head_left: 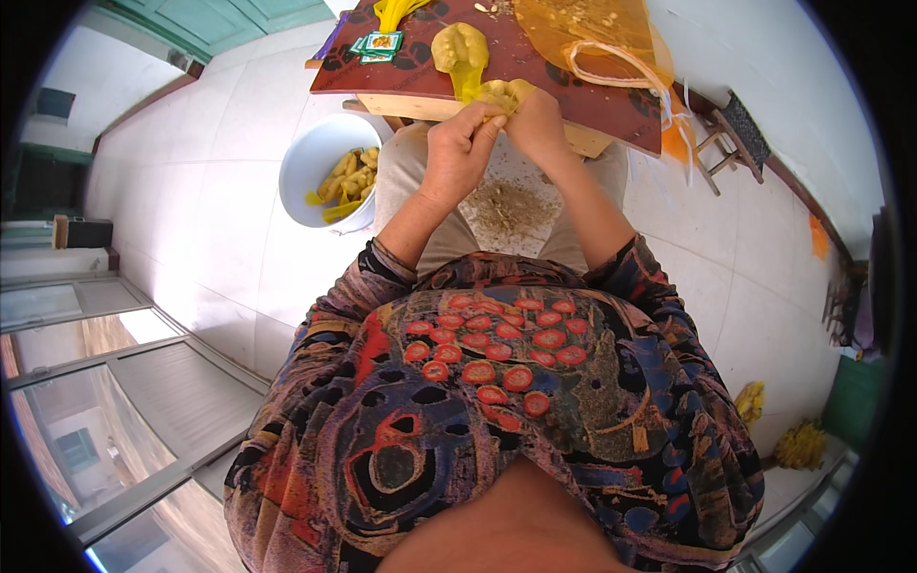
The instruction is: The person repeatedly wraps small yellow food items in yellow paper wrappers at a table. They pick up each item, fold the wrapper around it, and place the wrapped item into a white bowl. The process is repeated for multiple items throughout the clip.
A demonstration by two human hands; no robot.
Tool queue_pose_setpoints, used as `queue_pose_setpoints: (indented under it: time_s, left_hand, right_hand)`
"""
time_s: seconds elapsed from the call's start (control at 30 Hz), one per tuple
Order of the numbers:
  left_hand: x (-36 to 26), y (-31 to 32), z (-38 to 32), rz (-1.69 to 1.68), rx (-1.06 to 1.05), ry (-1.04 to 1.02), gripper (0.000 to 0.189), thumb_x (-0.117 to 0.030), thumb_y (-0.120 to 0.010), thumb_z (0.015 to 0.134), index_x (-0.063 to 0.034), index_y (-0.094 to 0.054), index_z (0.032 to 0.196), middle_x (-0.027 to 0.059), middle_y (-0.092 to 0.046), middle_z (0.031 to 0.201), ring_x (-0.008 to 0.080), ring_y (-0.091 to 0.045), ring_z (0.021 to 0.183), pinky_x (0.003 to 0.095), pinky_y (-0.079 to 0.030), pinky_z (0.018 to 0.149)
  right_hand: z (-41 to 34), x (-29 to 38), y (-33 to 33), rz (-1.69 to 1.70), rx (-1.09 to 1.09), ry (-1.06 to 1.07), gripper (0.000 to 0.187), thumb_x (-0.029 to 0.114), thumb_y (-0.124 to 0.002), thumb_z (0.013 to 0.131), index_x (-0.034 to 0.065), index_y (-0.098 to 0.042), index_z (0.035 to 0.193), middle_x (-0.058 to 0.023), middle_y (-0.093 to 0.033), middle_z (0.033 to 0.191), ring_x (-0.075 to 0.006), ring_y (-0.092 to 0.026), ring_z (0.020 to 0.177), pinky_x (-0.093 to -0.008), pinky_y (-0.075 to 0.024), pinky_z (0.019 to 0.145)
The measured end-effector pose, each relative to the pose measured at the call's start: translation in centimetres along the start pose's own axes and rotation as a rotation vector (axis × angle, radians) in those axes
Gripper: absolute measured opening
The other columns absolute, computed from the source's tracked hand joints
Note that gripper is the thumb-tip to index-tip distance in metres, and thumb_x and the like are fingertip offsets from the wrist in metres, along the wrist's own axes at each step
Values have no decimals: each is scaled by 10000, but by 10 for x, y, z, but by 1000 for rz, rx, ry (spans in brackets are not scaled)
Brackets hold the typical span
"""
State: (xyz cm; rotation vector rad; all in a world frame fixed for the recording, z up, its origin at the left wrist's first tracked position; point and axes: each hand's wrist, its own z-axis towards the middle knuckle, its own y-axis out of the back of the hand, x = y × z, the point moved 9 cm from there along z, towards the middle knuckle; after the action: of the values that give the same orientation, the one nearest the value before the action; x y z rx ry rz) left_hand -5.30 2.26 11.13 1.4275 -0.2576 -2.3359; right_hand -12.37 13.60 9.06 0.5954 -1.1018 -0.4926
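Observation:
At the table's near edge my left hand (462,147) pinches yellow mesh netting (470,87) between thumb and fingers. My right hand (539,127) meets it there, closed around part of a ginger root (500,93) under the netting. Both hands partly cover this piece. Just beyond them, a larger pale ginger root (459,49) lies on the dark red table board (423,86), and the netting stretches from it towards my hands.
Yellow mesh nets (397,13) and green-bordered labels (380,44) lie at the table's far left. An orange mesh sack (594,25) covers its right. A white bucket (295,175) holding netted ginger (349,179) stands left of my legs. Soil crumbs (510,208) litter the floor; a folding stool (741,136) stands right.

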Motion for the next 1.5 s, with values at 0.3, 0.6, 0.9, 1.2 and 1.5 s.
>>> queue_pose_setpoints:
  time_s: [0.3, 0.6, 0.9, 1.2, 1.5]
  left_hand:
    - [29, 8, -5, 389, -40, -112, 170, -103, -704, 787, -22, -643, 924, 83, -582, 676, 159, -544, 541, 306, -432, 515]
    - [90, 3, -12, -930, -189, 667, 160, -89, -462, 953, -23, -608, 961, 47, -611, 732, 116, -561, 550, 222, -426, 483]
    - [113, -1, -17, -715, -81, 705, 317, -286, -452, 977, -5, -593, 936, 67, -615, 747, 144, -613, 608, 226, -481, 554]
    - [90, -10, -15, -708, 45, 756, 533, -493, -480, 947, 22, -603, 1009, 102, -640, 886, 164, -642, 666, 239, -521, 592]
    - [85, 19, 3, -261, -6, 376, 258, -228, -607, 901, -16, -618, 753, 21, -601, 667, 85, -563, 627, 247, -466, 550]
  right_hand:
    - [-23, -35, -23, 555, 46, -289, 329, 300, -660, 837, -19, -645, 913, -162, -638, 747, -270, -640, 677, -355, -494, 613]
    - [-46, 27, -20, -257, 7, 245, 294, 284, -688, 778, 56, -572, 923, -137, -613, 856, -324, -616, 754, -417, -492, 624]
    - [-46, -20, -21, 785, 272, -326, 259, 275, -613, 888, 46, -599, 1009, -89, -642, 906, -194, -607, 696, -307, -486, 595]
    - [-54, 28, -26, 1451, 518, -201, 265, 229, -564, 924, 7, -587, 1067, -61, -634, 967, -105, -607, 814, -238, -488, 648]
    - [-32, -1, -28, 779, 297, -93, 240, 135, -636, 862, -9, -578, 1044, -63, -647, 899, -100, -629, 750, -253, -513, 617]
